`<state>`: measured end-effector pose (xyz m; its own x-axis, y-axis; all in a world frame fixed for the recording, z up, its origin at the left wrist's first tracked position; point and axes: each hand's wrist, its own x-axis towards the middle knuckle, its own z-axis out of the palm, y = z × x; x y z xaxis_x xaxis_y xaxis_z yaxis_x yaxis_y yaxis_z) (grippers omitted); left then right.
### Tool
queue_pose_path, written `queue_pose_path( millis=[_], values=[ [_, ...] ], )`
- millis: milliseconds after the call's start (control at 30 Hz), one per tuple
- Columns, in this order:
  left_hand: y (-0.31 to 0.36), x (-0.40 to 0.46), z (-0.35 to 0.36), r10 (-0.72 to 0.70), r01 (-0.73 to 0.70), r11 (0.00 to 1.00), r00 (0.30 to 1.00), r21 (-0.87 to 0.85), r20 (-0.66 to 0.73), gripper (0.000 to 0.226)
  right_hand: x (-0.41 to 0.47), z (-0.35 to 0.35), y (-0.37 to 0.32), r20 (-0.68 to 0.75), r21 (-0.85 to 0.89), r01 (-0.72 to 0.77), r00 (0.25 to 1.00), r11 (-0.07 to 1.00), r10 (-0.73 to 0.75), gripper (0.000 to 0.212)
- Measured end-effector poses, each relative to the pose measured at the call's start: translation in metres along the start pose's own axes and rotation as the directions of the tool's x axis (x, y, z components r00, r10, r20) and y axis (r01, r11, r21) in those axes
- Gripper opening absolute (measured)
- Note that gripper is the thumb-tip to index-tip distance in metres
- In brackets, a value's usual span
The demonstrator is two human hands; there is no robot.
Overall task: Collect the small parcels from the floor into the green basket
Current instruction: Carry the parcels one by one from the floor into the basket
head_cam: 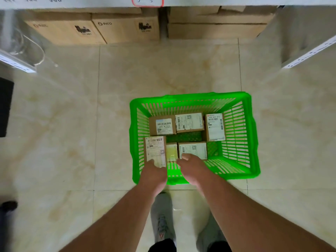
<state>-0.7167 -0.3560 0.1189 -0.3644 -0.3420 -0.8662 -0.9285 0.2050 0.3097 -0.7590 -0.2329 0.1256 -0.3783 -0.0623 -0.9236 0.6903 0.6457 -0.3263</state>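
The green basket (240, 128) stands on the tiled floor in front of my feet. Three labelled cardboard parcels lie along its far side: one on the left (162, 126), one in the middle (189, 122), one on the right (215, 127). My left hand (154, 172) grips a labelled parcel (155, 150) at the basket's near left corner. My right hand (192, 165) rests on the near edge of another labelled parcel (193, 149) inside the basket. A small pale yellow packet (171, 150) sits between those two parcels.
Large cardboard boxes (127, 28) are stacked under a shelf at the far wall. White metal shelf rails stand out at the left (16, 64) and right (309, 53). A dark mat (5, 106) lies at the left edge. My grey shoes (161, 215) stand just behind the basket.
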Motion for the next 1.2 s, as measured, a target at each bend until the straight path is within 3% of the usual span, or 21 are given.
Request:
queue_pose_path(
  millis=[200,267,433,533,667,733,767,900,1067,1200],
  values=[
    [0.039,-0.081,-0.002,0.084,-0.094,0.992,0.990,0.089,0.110,0.060,-0.097,-0.049,0.018,-0.103,0.083,0.031,0.994,0.996,-0.022,0.040],
    [0.049,-0.111,0.004,0.126,-0.150,0.977,0.979,0.153,0.157,0.061,-0.127,-0.059,0.038,-0.143,0.124,0.003,0.990,0.992,0.015,0.036],
    [0.061,-0.178,0.040,0.184,-0.282,0.919,0.926,0.278,0.329,0.063,-0.198,-0.077,0.109,-0.178,0.241,-0.068,0.978,0.968,0.112,0.053],
    [0.054,-0.213,0.075,0.203,-0.370,0.848,0.888,0.379,0.412,0.060,-0.239,-0.081,0.162,-0.214,0.397,-0.106,0.955,0.912,0.204,0.052],
    [0.019,-0.259,0.127,0.201,-0.437,0.763,0.861,0.476,0.468,0.061,-0.277,-0.071,0.241,-0.236,0.602,-0.103,0.924,0.792,0.299,0.044],
    [-0.006,-0.283,0.154,0.201,-0.459,0.735,0.850,0.499,0.486,0.061,-0.292,-0.064,0.285,-0.243,0.665,-0.091,0.912,0.741,0.330,0.012],
    [-0.019,-0.295,0.169,0.197,-0.470,0.719,0.844,0.512,0.498,0.060,-0.301,-0.060,0.307,-0.248,0.700,-0.078,0.906,0.710,0.343,0.007],
    [-0.076,-0.348,0.234,0.152,-0.500,0.655,0.822,0.567,0.549,0.059,-0.341,-0.047,0.404,-0.246,0.817,-0.026,0.888,0.576,0.388,0.020],
    [-0.153,-0.429,0.319,0.104,-0.545,0.579,0.786,0.606,0.609,0.065,-0.398,-0.029,0.540,-0.255,0.904,0.036,0.846,0.427,0.468,0.016],
    [-0.206,-0.483,0.378,0.061,-0.587,0.504,0.756,0.634,0.652,0.062,-0.439,-0.020,0.632,-0.267,0.926,0.056,0.794,0.372,0.546,0.025]
  ],
)
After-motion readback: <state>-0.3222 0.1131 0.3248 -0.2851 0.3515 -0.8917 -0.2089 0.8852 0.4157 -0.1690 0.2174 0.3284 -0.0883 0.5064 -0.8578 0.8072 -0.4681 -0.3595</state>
